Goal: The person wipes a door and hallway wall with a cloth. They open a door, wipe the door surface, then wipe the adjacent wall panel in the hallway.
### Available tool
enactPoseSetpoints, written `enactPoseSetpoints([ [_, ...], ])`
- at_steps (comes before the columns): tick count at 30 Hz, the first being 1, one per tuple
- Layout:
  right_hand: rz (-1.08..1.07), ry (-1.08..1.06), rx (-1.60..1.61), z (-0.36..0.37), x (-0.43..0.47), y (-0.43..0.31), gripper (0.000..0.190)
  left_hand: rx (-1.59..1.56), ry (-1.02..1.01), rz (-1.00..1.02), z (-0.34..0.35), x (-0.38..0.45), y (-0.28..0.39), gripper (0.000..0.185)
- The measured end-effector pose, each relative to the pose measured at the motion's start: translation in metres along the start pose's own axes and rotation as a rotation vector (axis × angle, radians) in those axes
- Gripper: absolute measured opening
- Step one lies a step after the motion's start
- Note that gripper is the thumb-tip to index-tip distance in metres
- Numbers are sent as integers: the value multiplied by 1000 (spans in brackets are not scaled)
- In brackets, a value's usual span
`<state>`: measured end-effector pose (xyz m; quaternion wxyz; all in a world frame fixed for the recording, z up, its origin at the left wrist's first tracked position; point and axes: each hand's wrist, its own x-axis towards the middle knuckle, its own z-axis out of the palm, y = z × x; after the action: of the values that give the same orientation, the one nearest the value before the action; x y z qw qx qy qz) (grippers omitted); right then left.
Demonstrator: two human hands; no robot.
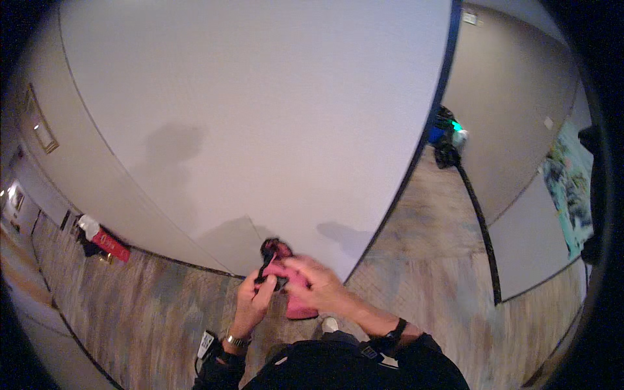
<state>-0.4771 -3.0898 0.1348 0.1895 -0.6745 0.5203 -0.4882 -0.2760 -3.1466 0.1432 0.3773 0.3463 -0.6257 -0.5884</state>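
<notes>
Low in the middle of the head view, a pink item with black parts (301, 302), perhaps fabric, is between my two hands. My left hand (257, 297) pinches a black strap-like part (263, 274) of it, thumb on top. On the item's right side lies my right hand (314, 285), blurred, with its fingers spread over the pink part; whether they grip it is unclear. A dark, reddish rounded part (274, 247) sticks out beyond the hands, towards the wall.
A large pale wall (273, 146) rises close before me, ending at a dark-edged corner (414, 161). Black bags (446, 153) stand past it. A red box (111, 245) with writing is at the wall's foot on the left. Patterned flooring (414, 273) runs around my shoe (329, 324).
</notes>
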Motion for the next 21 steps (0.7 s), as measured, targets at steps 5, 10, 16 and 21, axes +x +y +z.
enactPoseSetpoints([
  [5, -441, 524, -316, -93, 87, -38, 48, -170, -23, 443, 13, 68, 56, 48],
  [10, -585, 1048, -504, -157, 179, -48, 52, -193, -139, 534, -18, 120, 70, 52],
  [16, -579, 1181, -985, -120, 242, -27, 40, -228, -84, 485, -73, 124, 39, 48],
  [21, -843, 773, -944, -4, 323, -44, 17, -152, 161, 582, -123, 159, 31, 31],
])
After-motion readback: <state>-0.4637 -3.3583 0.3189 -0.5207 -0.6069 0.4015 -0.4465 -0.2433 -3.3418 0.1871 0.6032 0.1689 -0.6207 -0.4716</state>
